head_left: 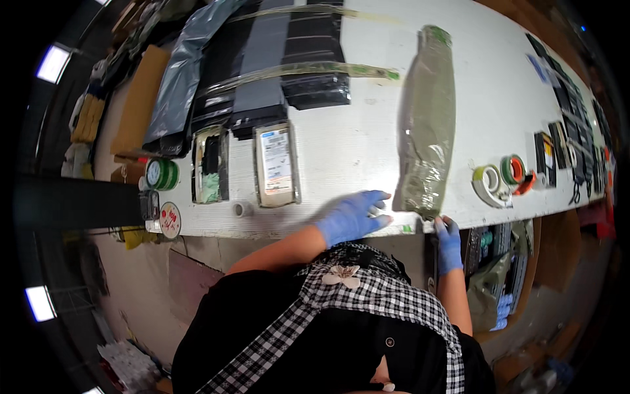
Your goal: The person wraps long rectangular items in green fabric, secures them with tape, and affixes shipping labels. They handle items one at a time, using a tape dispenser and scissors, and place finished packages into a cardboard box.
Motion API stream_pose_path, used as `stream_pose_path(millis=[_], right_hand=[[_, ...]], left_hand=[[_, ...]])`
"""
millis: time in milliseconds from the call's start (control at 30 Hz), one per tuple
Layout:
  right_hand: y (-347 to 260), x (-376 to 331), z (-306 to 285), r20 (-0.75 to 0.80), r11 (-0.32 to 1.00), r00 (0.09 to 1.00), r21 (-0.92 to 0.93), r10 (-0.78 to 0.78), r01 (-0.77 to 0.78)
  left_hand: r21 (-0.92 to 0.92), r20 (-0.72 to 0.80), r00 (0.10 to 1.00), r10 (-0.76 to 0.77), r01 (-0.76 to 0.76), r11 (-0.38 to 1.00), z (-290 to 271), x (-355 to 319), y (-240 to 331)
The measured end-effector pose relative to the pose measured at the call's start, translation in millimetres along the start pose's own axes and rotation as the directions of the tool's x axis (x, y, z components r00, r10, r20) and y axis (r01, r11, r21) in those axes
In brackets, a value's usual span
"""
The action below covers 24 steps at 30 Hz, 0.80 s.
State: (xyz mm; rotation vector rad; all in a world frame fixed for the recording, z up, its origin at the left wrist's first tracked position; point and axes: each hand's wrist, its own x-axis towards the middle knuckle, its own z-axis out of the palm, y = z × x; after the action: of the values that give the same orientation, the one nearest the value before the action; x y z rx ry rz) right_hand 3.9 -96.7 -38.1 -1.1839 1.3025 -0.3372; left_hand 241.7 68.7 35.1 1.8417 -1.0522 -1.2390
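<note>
A person in a checked apron leans over the near edge of a white bench (367, 144), both hands in blue gloves. The left hand (353, 217) lies flat on the bench edge, fingers (375, 197) spread and stretched toward the near end of a long greenish plastic bag (430, 121), touching it or just short of it. The right hand (448, 244) sits at the bench edge just below the bag's near end, fingers curled together against the edge; whether they pinch the bag's corner cannot be told. The bag runs straight away from the edge across the bench. To the bag's left lies bare white surface, then two flat trays (275, 164) and a small cup near the edge. To the bag's right is another bare stretch, then tape rolls (502, 176) on a dispenser close to the edge. Farther left of the bag, dark flat packages (275, 59) strapped with clear tape fill the far side. Far right of the bag, a row of small dark items lines the bench end.
</note>
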Motion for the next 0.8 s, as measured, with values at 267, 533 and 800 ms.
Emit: stream_pose_path(millis=[267, 533, 800], right_hand=[[10, -21, 33, -0.109, 0.843, 0.846, 0.085, -0.522, 0.531], [-70, -46, 77, 0.102, 0.727, 0.745, -0.164, -0.66, 0.667], [-72, -28, 68, 0.352, 0.722, 0.734, -0.192, -0.581, 0.664]], left_hand=[[0.712, -0.585, 0.756, 0.293, 0.306, 0.632, -128, -60, -124], [0.695, -0.544, 0.836, 0.069, 0.403, 0.595, -114, -37, -150], [0.572, -0.747, 0.654, 0.123, 0.537, 0.62, -123, -53, -112]])
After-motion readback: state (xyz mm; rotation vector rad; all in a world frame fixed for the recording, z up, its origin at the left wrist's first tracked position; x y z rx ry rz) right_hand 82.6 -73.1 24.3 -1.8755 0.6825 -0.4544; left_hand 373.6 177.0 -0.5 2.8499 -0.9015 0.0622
